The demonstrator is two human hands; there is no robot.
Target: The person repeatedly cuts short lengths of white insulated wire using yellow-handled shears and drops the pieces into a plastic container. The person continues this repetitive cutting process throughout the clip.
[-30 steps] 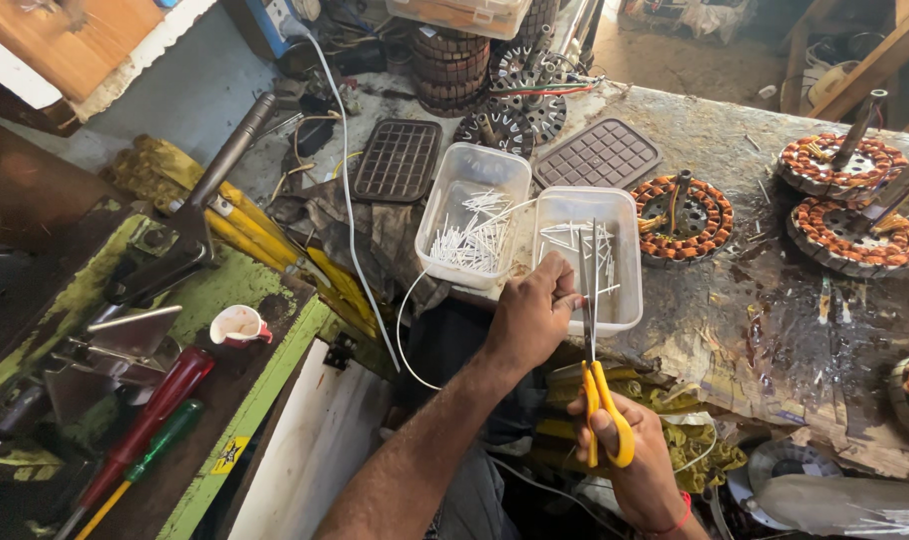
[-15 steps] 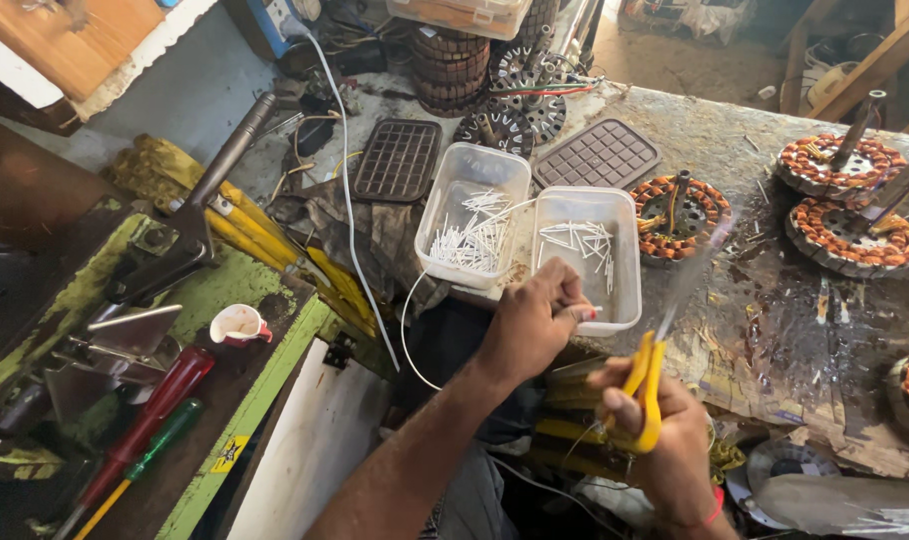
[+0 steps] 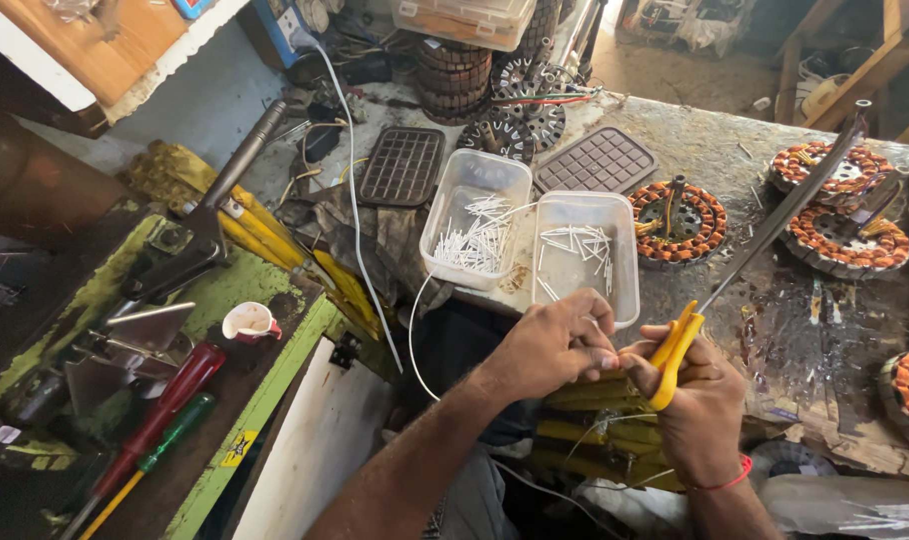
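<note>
Yellow diamond-shaped sticker [image 3: 237, 449] with a dark mark, on the green bench edge, lower left of frame. Small white label [image 3: 6, 434] on a dark object, far lower left. Blue-and-red packet or card [image 3: 192, 6], cut off at the top edge, upper left, lying on the wooden board. No screens or signs visible.

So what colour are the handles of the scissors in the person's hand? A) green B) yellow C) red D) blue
B: the scissors gripped in the right hand have bright yellow handles, with long grey blades pointing up over the bench.
</note>
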